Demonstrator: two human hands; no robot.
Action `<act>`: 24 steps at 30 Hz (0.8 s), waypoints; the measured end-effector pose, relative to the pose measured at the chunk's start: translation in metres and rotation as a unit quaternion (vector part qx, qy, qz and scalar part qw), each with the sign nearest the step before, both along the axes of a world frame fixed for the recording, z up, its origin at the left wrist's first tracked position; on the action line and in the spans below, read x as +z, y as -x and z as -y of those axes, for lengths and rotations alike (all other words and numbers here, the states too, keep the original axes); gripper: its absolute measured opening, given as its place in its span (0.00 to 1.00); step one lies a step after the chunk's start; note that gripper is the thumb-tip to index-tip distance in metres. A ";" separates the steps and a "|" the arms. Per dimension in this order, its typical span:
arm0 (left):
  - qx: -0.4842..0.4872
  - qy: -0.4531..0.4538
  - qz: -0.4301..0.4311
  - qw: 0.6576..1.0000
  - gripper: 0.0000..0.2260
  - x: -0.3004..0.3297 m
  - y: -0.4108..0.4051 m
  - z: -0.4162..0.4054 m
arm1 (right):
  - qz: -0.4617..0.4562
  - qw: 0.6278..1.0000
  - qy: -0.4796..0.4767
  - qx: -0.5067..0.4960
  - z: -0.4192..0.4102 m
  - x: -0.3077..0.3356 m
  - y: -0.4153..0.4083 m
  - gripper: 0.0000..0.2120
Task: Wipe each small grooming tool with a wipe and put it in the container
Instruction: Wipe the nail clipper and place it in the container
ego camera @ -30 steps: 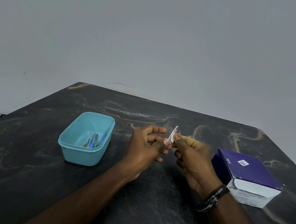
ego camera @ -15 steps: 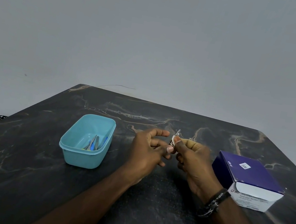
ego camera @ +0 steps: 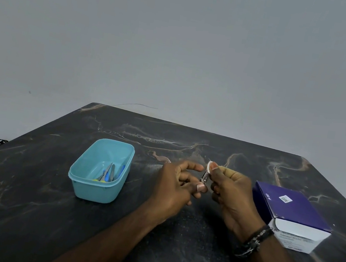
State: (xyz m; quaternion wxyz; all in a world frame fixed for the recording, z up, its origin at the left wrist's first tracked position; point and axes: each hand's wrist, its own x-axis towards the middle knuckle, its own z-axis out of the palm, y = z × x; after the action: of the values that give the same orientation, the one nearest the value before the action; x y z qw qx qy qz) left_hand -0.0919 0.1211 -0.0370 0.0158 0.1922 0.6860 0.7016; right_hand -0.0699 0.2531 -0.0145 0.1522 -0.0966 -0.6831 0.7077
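Observation:
Above the middle of the dark marble table, my left hand (ego camera: 179,182) pinches the lower end of a small metal grooming tool (ego camera: 204,177) between thumb and fingers. My right hand (ego camera: 229,189) pinches a white wipe (ego camera: 209,166) round the tool's upper end with its thumb on top. Most of the tool is hidden by the wipe and my fingers. A teal plastic container (ego camera: 98,187) stands to the left of my hands, with scissors and other small blue and grey tools lying inside.
A purple and white box of wipes (ego camera: 292,214) sits just right of my right hand, near the table's right edge. A dark bracelet circles my right wrist. A grey wall rises behind the table (ego camera: 21,209).
My right thumb and the wipe have slid up along the tool, and the left hand's grip has dropped lower. The view shifted slightly downward.

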 end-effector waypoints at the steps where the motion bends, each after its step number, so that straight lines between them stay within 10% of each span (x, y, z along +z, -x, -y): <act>1: 0.004 0.000 -0.003 1.000 0.13 0.000 0.000 0.000 | 0.002 1.000 -0.001 0.006 0.001 -0.001 -0.001 0.11; 24: 0.000 -0.003 -0.009 1.000 0.20 0.003 -0.001 0.004 | 0.016 0.998 0.001 0.054 0.006 0.002 -0.005 0.12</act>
State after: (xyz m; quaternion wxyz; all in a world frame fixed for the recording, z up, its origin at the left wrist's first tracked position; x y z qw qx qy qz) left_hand -0.0911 0.1174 -0.0341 0.0086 0.1985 0.6842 0.7017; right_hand -0.0652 0.2473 -0.0121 0.1030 -0.0710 -0.6893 0.7136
